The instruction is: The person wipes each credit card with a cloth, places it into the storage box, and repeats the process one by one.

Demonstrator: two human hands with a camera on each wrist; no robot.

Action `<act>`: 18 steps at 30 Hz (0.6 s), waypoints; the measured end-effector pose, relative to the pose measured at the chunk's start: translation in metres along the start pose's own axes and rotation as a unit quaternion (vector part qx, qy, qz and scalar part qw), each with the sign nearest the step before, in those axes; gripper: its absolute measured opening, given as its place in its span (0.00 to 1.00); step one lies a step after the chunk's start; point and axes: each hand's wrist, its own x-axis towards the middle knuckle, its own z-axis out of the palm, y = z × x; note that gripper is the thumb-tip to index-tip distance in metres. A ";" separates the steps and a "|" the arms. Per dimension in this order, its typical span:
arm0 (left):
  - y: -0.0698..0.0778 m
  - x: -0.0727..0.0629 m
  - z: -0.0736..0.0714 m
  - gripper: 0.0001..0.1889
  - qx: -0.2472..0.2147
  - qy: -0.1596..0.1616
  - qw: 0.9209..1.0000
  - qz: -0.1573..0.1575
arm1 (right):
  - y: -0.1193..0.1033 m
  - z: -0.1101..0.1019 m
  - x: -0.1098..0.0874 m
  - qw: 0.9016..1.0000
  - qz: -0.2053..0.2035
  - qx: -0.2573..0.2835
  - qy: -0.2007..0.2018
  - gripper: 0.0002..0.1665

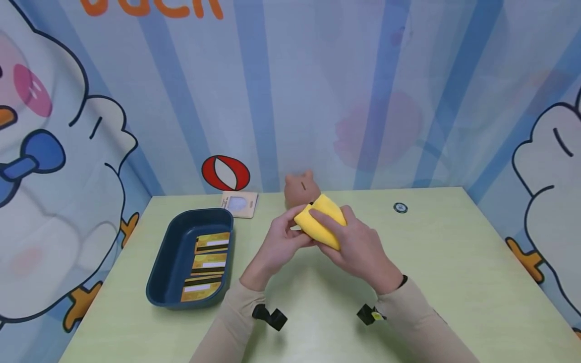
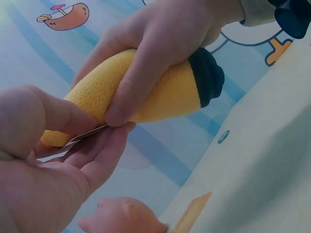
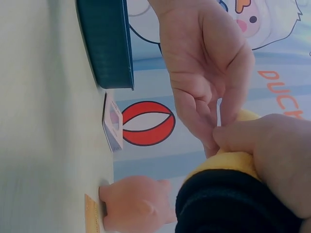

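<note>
A yellow plush toy [image 1: 323, 222] with a black end [image 2: 208, 77] is held up in front of me between both hands. My right hand [image 1: 363, 249] grips its body, the thumb lying along the yellow fabric. With its fingers and thumb, my left hand [image 1: 282, 244] pinches a thin flat card [image 2: 83, 136] against the plush's narrow end. Only the card's edge shows; its face is hidden by the fingers. Just behind the hands stands a pink-brown piggy bank [image 1: 301, 188] with a slot on top, its lower part covered in the head view.
To the left sits a dark blue bin [image 1: 179, 247] holding three gold cards [image 1: 209, 264] with black stripes. A beige card-like case [image 1: 245, 204] lies behind it. Toward the back right is a small round chip [image 1: 400, 207]. An orange-brown flat strip [image 2: 192, 213] lies near the piggy bank.
</note>
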 end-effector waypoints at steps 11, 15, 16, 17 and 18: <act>0.002 -0.003 -0.001 0.32 0.001 0.019 1.000 0.013 | -0.002 -0.005 0.000 1.000 -0.011 -0.015 -0.003 0.37; 0.005 -0.002 -0.002 0.33 0.009 0.025 1.000 0.011 | -0.002 -0.007 0.000 0.999 -0.016 -0.029 0.001 0.37; 0.006 -0.002 -0.002 0.33 0.012 0.027 1.000 0.010 | -0.002 -0.008 0.000 0.999 -0.017 -0.033 0.002 0.37; 0.006 -0.002 -0.003 0.33 0.012 0.029 0.999 0.010 | -0.002 -0.008 0.000 0.999 -0.017 -0.037 0.002 0.37; 0.007 -0.002 -0.003 0.33 0.012 0.031 0.999 0.009 | -0.002 -0.008 0.000 0.999 -0.018 -0.039 0.003 0.37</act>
